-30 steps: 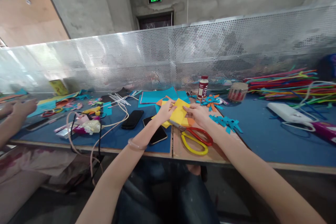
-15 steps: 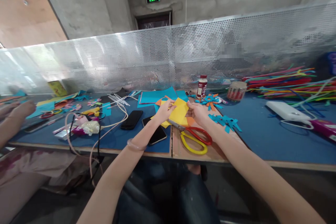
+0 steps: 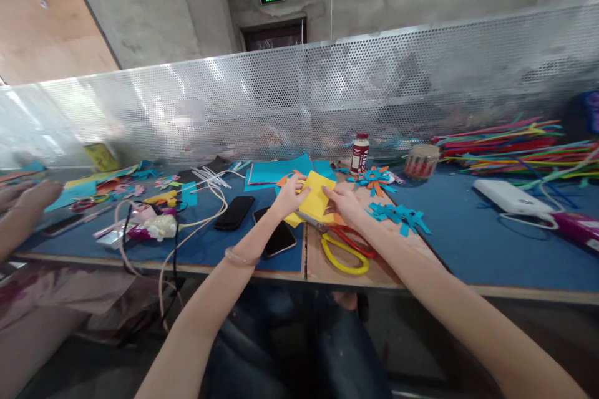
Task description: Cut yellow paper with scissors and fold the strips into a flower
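Between my two hands is a piece of yellow paper (image 3: 316, 194), held up over the table. My left hand (image 3: 291, 195) pinches its left edge, and my right hand (image 3: 346, 201) grips it on the right with the thumb on its face. Just below lie scissors (image 3: 345, 255) with one red and one yellow handle, their blades pointing up and left beneath the paper. More yellow paper (image 3: 293, 219) shows under my left hand, beside a dark phone (image 3: 277, 238). Blue paper sheets (image 3: 281, 171) lie behind my hands.
Cut blue strips (image 3: 401, 217) and a blue-orange bunch (image 3: 374, 179) lie to the right, near a bottle (image 3: 360, 154) and a round container (image 3: 422, 161). Coloured pipe cleaners (image 3: 524, 146) and a white power bank (image 3: 512, 198) are farther right. Another phone (image 3: 234, 213), cables and a glue gun (image 3: 161, 198) lie left, near another person's hand (image 3: 40, 196).
My right hand has moved left and closer to my left hand. The yellow paper now looks narrower, its right part turned over, and the thumb presses on its face.
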Motion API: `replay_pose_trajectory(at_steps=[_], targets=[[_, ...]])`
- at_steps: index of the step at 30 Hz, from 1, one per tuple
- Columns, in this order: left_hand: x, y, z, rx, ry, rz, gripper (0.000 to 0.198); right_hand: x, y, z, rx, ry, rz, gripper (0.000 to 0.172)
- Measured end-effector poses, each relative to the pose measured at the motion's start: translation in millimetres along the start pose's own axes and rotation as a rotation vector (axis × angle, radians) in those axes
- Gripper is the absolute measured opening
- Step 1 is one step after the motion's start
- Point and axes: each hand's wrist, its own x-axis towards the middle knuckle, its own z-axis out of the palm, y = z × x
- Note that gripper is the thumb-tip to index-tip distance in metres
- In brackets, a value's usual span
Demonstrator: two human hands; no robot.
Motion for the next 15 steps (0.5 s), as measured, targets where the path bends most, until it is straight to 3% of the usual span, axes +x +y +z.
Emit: replay_pose_trajectory(at_steps=[3, 11, 15], targets=[[-1, 6, -3.2, -0.007, -0.051, -0.004, 0.045, -3, -3, -2, -0.068, -0.066, 0.046, 0.03], [-1, 9, -0.2, 0.114, -0.25, 0.019, 0.032, -15, -4, 1, -0.272, -0.253, 0.106, 0.028], [-1, 11, -1.3, 0.078, -0.193, 0.021, 0.03, -17, -5, 2, -0.302, -0.254, 0.082, 0.031]])
